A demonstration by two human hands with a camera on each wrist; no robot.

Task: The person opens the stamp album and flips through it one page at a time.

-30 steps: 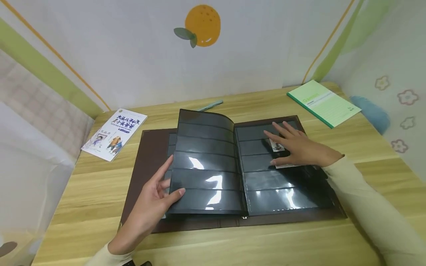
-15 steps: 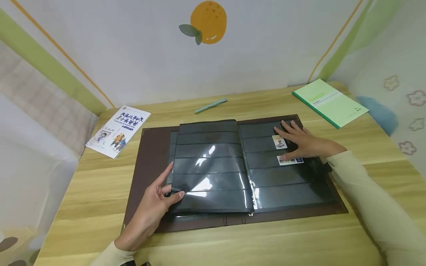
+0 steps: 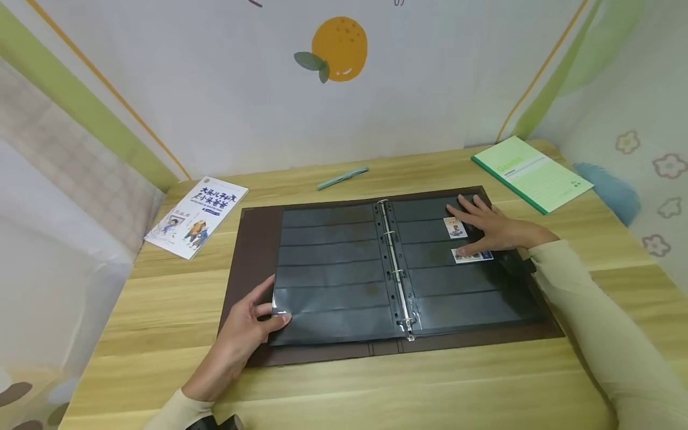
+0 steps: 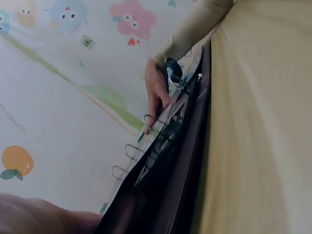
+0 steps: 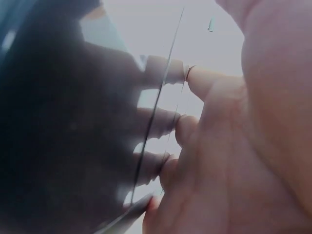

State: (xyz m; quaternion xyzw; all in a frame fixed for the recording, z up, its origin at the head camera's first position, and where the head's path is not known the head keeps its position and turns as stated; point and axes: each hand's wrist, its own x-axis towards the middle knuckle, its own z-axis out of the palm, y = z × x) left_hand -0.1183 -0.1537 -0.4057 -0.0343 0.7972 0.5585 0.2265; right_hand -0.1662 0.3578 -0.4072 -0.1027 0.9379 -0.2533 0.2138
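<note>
- My left hand lay at the lower left corner of the album, which was spread open and flat on the bench.
- That hand's thumb pressed down on top of the left-hand page, while the fingers reached along its outer edge, pinching the corner of the sheet.
- My right hand rested flat on the right-hand page, fingers straight and spread, gripping nothing.
- Two stamps sat in the pockets of that page: the upper stamp just beside my fingertips, and the lower stamp partly under my thumb.
- The binder rings stood bare down the middle between the two pages.
- From the right wrist view, my fingers showed pressed against the glossy sheet, mirrored in it.
- A children's book lay to the album's left, a teal pen behind it, and a green notebook at the far right corner.
</note>
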